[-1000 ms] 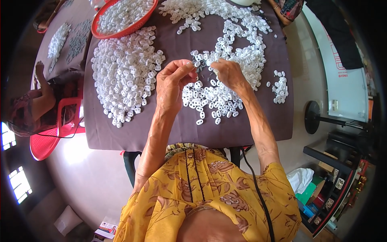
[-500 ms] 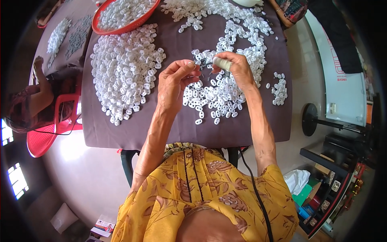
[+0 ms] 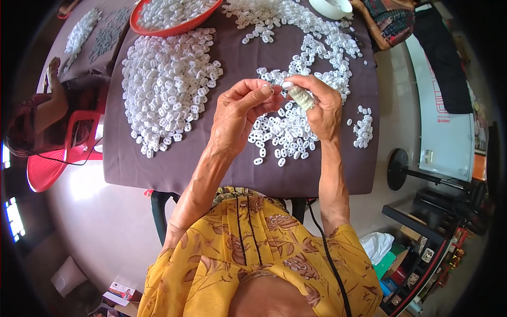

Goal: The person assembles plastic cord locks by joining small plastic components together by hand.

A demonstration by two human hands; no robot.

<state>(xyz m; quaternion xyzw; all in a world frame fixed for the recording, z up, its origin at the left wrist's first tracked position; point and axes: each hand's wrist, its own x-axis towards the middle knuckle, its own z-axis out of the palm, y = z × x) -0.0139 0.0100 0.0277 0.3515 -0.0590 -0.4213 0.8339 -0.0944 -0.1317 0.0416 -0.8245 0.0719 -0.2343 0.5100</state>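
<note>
Above the table, my left hand (image 3: 235, 113) is closed in a pinch on a small white two-holed plastic piece (image 3: 270, 89), seen only in part between thumb and forefinger. Close beside it, my right hand (image 3: 323, 108) is also pinched, its fingertips almost meeting the left ones. A pale wrap (image 3: 301, 99) covers one of its digits. Something white and rounded shows at the right fingertips, too small to tell whether it is a piece or a finger covering. Beneath both hands lies a loose heap of similar white pieces (image 3: 288, 132).
A large white heap (image 3: 163, 90) lies to the left, below a red basket (image 3: 177, 29) of such pieces. A small cluster (image 3: 363, 131) sits at right, a white bowl (image 3: 331, 8) far right. Another person's arm (image 3: 372, 26) reaches in there. A black cable (image 3: 330, 238) crosses my front.
Both hands have come closer together, fingertips nearly touching. My right hand has turned, and its wrapped digit now points more upward. The view has shifted slightly.
</note>
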